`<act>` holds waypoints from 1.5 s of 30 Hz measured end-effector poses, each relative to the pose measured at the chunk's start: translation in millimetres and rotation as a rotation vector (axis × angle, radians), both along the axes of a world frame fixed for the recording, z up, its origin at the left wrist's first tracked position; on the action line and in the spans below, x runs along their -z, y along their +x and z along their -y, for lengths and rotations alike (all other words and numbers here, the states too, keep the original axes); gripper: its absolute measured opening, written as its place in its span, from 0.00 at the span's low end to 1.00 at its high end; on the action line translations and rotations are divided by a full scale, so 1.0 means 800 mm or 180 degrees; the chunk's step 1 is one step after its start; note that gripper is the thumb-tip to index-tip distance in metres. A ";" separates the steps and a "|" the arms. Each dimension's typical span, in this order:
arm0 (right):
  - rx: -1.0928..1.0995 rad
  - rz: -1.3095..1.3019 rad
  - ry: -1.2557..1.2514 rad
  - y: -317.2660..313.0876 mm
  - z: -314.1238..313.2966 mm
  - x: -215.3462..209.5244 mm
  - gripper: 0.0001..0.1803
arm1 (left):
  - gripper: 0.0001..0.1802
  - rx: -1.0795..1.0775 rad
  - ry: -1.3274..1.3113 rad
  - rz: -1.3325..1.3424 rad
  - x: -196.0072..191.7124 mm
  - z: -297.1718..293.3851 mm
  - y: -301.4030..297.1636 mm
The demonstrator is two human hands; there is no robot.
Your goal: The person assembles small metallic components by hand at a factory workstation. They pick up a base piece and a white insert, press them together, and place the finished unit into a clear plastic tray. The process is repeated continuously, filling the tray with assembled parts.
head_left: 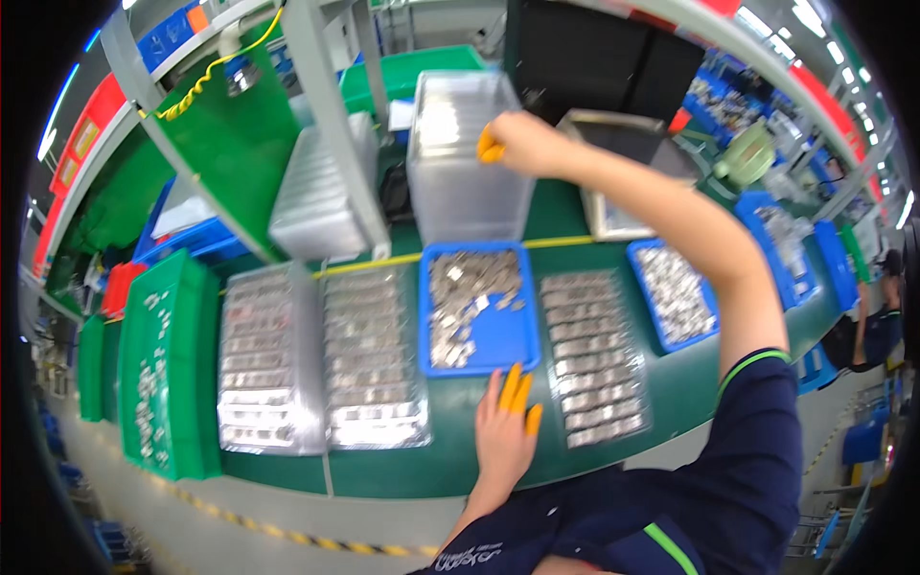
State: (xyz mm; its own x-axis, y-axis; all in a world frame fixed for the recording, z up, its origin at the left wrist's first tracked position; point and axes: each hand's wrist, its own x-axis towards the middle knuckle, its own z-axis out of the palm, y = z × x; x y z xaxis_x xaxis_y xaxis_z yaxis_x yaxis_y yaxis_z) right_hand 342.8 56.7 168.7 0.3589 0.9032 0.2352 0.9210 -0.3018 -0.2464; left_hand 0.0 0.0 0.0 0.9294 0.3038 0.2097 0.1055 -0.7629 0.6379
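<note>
Your right hand [522, 144] is up on the stack of clear trays [467, 158], its orange-capped fingers [490, 147] curled against the stack's right edge near the top. Whether they pinch one tray or only press on it, you cannot tell from here. Your left hand [505, 426] lies flat and open on the green bench [690, 379], holding nothing, fingertips just below the near rim of the blue bin [498, 335].

That bin sits straight ahead of your left fingers and right under the stack. Small metal parts fill its far and left side; the near right corner is bare blue.

As a judgement, much is done: right of your left fingers lies a clear tray [592, 356] with its rows filled, and to their left two more filled trays [321, 359] side by side. The loose parts in the bin are left to sort, and a second blue bin [674, 292] of parts waits further right.

Far left stands a green bin [165, 369].
</note>
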 end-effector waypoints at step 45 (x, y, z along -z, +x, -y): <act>0.0352 0.2089 0.0334 -0.059 -0.007 -0.008 0.08 | 0.17 0.0019 -0.0416 0.0045 -0.004 -0.007 0.006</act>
State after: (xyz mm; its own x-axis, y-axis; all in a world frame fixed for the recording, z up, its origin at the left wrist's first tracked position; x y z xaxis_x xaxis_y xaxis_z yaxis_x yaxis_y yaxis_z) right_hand 295.9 62.6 175.4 0.2006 0.8299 0.5206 0.8549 -0.4078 0.3206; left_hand 5.0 5.6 3.4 0.9285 0.3240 0.1817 0.0916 -0.6737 0.7333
